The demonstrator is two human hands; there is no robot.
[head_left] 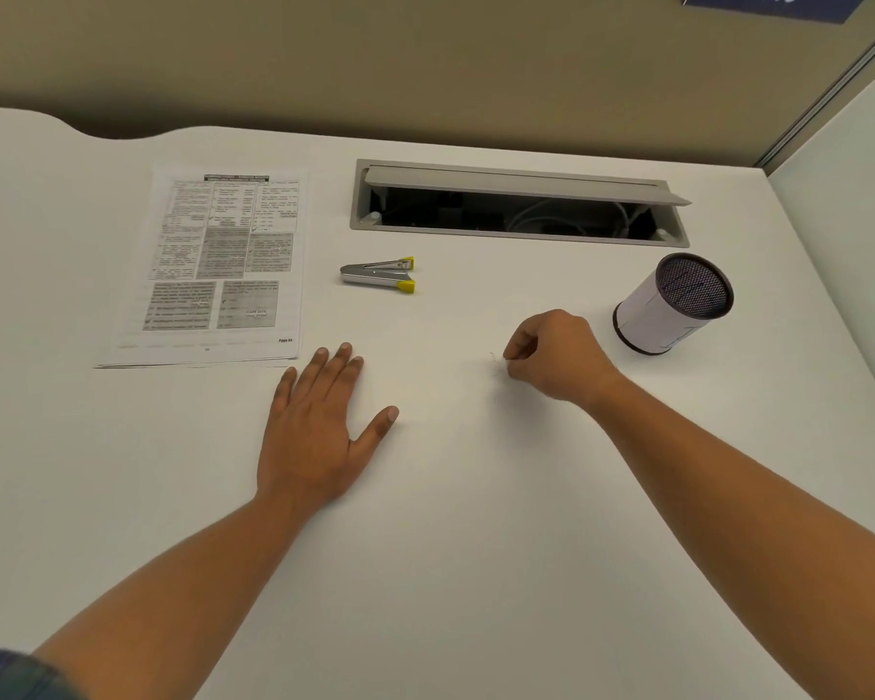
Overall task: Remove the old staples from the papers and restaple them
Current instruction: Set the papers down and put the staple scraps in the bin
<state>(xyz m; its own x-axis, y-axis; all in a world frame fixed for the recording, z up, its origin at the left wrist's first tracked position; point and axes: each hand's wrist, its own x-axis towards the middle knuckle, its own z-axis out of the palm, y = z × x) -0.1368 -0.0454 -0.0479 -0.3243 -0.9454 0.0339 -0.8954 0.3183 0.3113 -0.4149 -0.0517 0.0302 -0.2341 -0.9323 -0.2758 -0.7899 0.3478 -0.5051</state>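
Note:
A stack of printed papers lies on the white desk at the left. To its right lies a metal staple remover with yellow tips. My left hand rests flat on the desk, fingers spread, just below the papers' lower right corner. My right hand has its fingers curled and touches the desk at a few thin bent staples. Whether the fingertips pinch one of them I cannot tell.
An open cable hatch is set into the desk at the back. A mesh pen holder wrapped in white paper stands at the right. A partition borders the desk's right side.

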